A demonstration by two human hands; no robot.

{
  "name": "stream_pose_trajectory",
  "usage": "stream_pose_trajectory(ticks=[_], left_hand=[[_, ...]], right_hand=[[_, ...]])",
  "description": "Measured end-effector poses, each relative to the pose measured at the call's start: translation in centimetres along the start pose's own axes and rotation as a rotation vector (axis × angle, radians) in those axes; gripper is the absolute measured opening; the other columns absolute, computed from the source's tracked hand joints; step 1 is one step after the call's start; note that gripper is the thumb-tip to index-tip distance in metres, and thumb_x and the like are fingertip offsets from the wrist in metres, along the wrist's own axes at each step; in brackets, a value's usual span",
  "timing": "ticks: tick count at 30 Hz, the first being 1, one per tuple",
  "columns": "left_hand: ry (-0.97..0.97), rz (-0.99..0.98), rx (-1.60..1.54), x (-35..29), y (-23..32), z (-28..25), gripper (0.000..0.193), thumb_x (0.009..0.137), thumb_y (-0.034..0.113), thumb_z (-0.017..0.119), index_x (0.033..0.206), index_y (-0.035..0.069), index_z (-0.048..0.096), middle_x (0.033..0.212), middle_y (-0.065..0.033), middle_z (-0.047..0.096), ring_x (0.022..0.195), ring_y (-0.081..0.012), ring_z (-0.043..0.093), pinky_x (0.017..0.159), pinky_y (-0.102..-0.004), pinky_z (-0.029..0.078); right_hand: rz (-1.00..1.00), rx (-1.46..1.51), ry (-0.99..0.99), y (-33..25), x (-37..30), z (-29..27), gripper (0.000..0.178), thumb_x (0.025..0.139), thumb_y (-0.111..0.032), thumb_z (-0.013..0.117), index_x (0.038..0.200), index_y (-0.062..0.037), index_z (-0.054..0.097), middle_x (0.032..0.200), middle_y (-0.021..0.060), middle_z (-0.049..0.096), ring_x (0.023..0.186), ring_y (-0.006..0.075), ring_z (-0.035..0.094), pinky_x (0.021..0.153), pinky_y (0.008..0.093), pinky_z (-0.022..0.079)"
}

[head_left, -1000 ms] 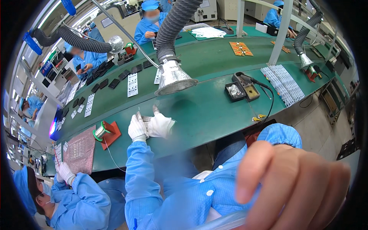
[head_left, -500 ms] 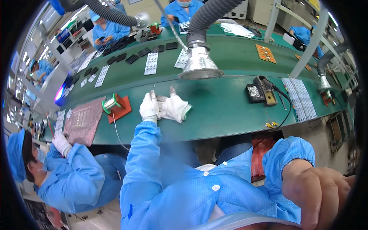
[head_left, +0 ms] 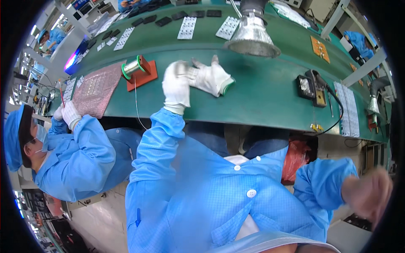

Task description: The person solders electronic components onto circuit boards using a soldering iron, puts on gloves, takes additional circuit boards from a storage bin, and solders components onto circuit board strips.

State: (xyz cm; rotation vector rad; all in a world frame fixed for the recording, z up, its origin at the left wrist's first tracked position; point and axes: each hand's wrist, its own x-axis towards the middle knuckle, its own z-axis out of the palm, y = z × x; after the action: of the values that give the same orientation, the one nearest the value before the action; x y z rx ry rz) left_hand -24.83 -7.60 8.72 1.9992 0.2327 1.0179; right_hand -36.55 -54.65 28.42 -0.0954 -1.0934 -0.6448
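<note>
On the green workbench (head_left: 261, 97), my left hand (head_left: 176, 86) wears a white glove. Its fingertips, smeared by motion, meet the edge of a loose white glove (head_left: 213, 79) with a green-trimmed cuff; I cannot tell whether they grip it. The loose glove lies flattened, with some of its fingers pointing away from me. My right hand (head_left: 368, 195) is bare and raised off the bench at the lower right. Motion blurs its fingers, and nothing can be made out in them.
A solder wire spool (head_left: 133, 67) on a red stand is left of my left hand. A metal fume hood (head_left: 254, 40) hangs ahead. A soldering iron holder (head_left: 315, 88) and white board panels (head_left: 347, 109) lie right. A co-worker (head_left: 76, 156) sits at left.
My view has shifted, so the bench sits higher in the picture. My right hand has moved outward to the right, away from my body. My left hand stays beside the loose glove.
</note>
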Motion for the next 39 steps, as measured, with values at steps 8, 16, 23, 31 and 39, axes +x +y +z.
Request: stream_pose_trajectory(ticks=[8,16,23,31,39], left_hand=[[-0.536,0.247,0.645,-4.6,2.5,5.2,0.048,0.08,0.045,0.07,0.109,0.008,0.06,0.103,-0.0199,0.063,0.076,-0.0332,0.068,0.062,-0.0446,0.055],[-0.295,-0.027,-0.048,-7.0,5.1,6.8,0.026,0.088,0.029,0.063,0.103,0.007,0.062,0.081,-0.0125,0.067,0.074,-0.0309,0.066,0.067,-0.0424,0.051],[-0.307,-0.16,-0.247,-9.5,5.3,5.8,0.027,0.095,0.026,0.056,0.103,0.001,0.062,0.087,-0.0106,0.064,0.077,-0.0212,0.06,0.067,-0.0334,0.048],[-0.398,-0.12,-0.549,-10.6,13.5,2.2,0.021,0.098,0.019,0.053,0.106,0.0,0.059,0.095,-0.009,0.062,0.088,-0.0184,0.06,0.077,-0.03,0.048],[-0.391,0.388,-0.193,-11.2,14.1,2.9,0.027,0.078,0.027,0.077,0.084,0.006,0.06,0.074,-0.0132,0.058,0.066,-0.0347,0.06,0.057,-0.0406,0.048]], right_hand=[[1.01,-0.895,-0.109,14.9,-15.9,-8.4,0.006,0.093,-0.002,0.051,0.098,-0.001,0.054,0.091,0.0118,0.065,0.078,0.017,0.063,0.069,0.0287,0.051],[0.993,-1.46,-0.401,20.1,-22.7,-11.0,0.015,0.088,-0.005,0.063,0.101,-0.0042,0.055,0.099,0.0055,0.058,0.073,0.0144,0.06,0.063,0.0291,0.049],[0.733,-1.582,-0.616,20.2,-23.4,-9.6,0.015,0.077,0.004,0.062,0.087,-0.0065,0.059,0.105,0.0123,0.052,0.072,0.0295,0.061,0.061,0.0395,0.05],[0.97,-1.775,-0.814,17.2,-23.1,-10.6,0.015,0.081,-0.005,0.06,0.092,-0.0045,0.069,0.095,0.0186,0.063,0.073,0.0383,0.063,0.065,0.0428,0.052],[1.234,-0.655,0.475,16.1,-16.1,-6.2,0.029,0.096,-0.009,0.05,0.122,0.0002,0.06,0.108,0.0066,0.068,0.092,0.0152,0.066,0.077,0.027,0.053]])
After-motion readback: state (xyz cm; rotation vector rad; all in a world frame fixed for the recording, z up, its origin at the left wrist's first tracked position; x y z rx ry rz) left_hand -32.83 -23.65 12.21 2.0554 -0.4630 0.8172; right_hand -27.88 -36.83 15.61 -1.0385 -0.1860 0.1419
